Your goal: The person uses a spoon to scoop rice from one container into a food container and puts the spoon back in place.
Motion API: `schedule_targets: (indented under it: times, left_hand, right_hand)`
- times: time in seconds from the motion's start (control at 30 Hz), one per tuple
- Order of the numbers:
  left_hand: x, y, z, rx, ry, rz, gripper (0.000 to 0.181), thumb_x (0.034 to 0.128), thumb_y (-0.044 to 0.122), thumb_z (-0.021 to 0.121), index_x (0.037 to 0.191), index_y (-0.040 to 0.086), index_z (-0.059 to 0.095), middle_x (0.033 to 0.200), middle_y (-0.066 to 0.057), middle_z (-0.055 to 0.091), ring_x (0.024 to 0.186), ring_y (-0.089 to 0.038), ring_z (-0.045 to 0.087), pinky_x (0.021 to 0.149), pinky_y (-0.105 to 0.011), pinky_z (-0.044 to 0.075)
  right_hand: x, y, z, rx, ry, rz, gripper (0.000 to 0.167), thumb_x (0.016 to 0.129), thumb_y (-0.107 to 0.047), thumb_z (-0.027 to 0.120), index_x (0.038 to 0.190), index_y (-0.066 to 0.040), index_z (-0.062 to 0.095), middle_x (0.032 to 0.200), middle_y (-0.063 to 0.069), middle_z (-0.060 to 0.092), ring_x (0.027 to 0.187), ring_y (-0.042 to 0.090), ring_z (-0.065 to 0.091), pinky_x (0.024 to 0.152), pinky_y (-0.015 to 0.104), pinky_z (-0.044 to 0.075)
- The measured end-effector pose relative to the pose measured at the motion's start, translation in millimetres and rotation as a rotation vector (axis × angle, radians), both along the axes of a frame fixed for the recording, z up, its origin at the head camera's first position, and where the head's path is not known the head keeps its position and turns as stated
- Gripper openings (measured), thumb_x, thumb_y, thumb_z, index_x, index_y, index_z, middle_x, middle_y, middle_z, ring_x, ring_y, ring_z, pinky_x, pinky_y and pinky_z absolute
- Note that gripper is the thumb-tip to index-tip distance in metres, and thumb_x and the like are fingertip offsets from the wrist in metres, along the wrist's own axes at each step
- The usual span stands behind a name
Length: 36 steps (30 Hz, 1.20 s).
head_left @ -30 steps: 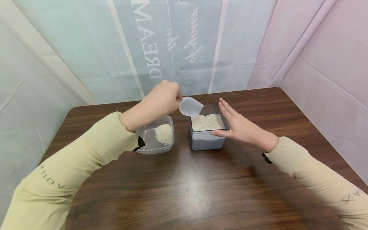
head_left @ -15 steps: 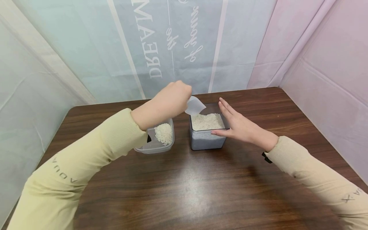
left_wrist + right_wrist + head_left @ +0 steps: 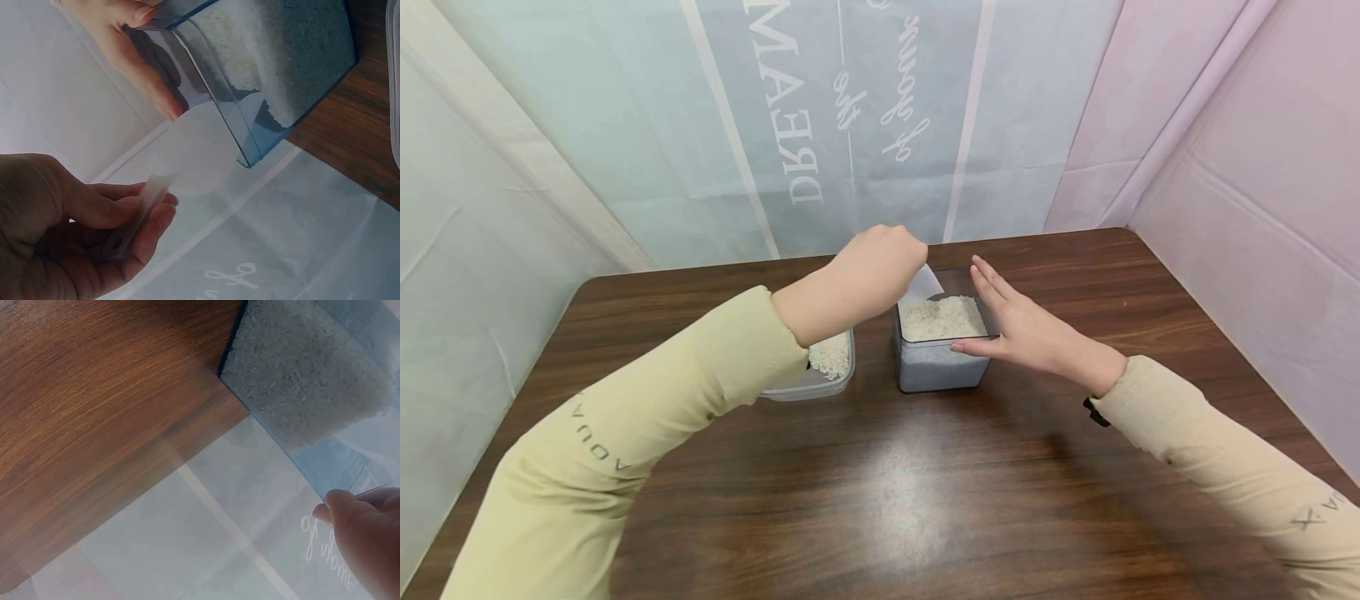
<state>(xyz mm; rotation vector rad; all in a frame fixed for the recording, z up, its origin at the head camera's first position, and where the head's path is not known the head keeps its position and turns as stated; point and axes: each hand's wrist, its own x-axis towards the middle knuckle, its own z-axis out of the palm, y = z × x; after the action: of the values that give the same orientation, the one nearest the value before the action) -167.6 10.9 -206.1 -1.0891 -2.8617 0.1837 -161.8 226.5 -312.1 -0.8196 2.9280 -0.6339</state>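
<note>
White scoop (image 3: 922,286) at the box's eleven o'clock, tip inside the rim, handle pinched in the left hand (image 3: 876,271)! The box (image 3: 943,367) brims with rice (image 3: 942,320); at three o'clock the right hand (image 3: 1030,329) touches it, straight fingers and thumb spread apart. Nine o'clock: clear tub (image 3: 808,392), more rice inside, brown table (image 3: 880,500) beneath.

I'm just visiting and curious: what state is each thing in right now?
Left hand: pinching the scoop by its handle.
Scoop: tilted, its lip at the opening of the tall bin.
Right hand: thumb and fingers spread at the tall bin's rim.
Tall bin: upright, uncovered, holding rice.
Rice: uneven on top.
Shallow container: no lid visible, partly hidden by the left sleeve.
Rice heap: inside the shallow container, partly hidden.
</note>
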Motion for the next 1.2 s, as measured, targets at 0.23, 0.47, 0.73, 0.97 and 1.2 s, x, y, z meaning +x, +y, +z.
schedule_targets:
  times: [0.23,0.47,0.73,0.97,1.2]
  left_hand:
    - [-6.7,4.8,-5.8,-0.052,0.021,-0.026,0.023,0.0867,-0.006,0.047,0.091,0.005,0.067,0.089,-0.011,0.065,0.080,-0.027,0.060,0.073,-0.037,0.055]
    - [-12.8,6.1,-8.7,-0.053,0.022,-0.058,0.023,0.0878,-0.005,0.046,0.091,0.004,0.067,0.089,-0.012,0.065,0.081,-0.029,0.060,0.075,-0.038,0.054]
    - [-17.2,7.1,-10.5,-0.056,-0.011,-0.065,0.022,0.0891,-0.004,0.045,0.092,0.004,0.066,0.091,-0.013,0.064,0.086,-0.029,0.060,0.077,-0.038,0.054]
    - [-23.1,6.2,-11.5,-0.041,-0.121,-0.014,0.020,0.0901,-0.002,0.045,0.095,0.002,0.063,0.094,-0.012,0.062,0.089,-0.026,0.059,0.077,-0.035,0.052]
    - [-27.4,5.9,-11.9,0.002,-0.164,0.006,0.016,0.0889,-0.002,0.046,0.089,0.002,0.062,0.086,-0.010,0.061,0.080,-0.024,0.058,0.070,-0.035,0.051]
  right_hand:
    - [-0.1,-0.1,-1.0,-0.006,-0.011,0.001,0.103,0.078,-0.058,0.060,0.145,-0.003,0.004,0.152,0.001,-0.005,0.135,0.028,0.019,0.109,0.044,0.028]
    - [0.0,-0.8,-1.5,-0.010,-0.016,-0.001,0.103,0.078,-0.059,0.060,0.145,-0.004,0.004,0.152,0.000,-0.005,0.135,0.027,0.020,0.108,0.044,0.029]
    - [0.3,-0.5,-0.6,-0.008,-0.017,-0.006,0.103,0.078,-0.058,0.060,0.145,-0.004,0.004,0.152,0.000,-0.004,0.135,0.027,0.020,0.108,0.044,0.029]
    - [0.6,-1.0,0.0,-0.011,-0.027,-0.007,0.104,0.077,-0.060,0.059,0.146,-0.006,0.003,0.152,-0.001,-0.005,0.135,0.027,0.019,0.108,0.044,0.029]
    - [0.2,-0.5,1.5,-0.006,-0.020,-0.010,0.103,0.078,-0.058,0.060,0.145,-0.005,0.004,0.152,-0.001,-0.005,0.135,0.027,0.021,0.108,0.044,0.029]
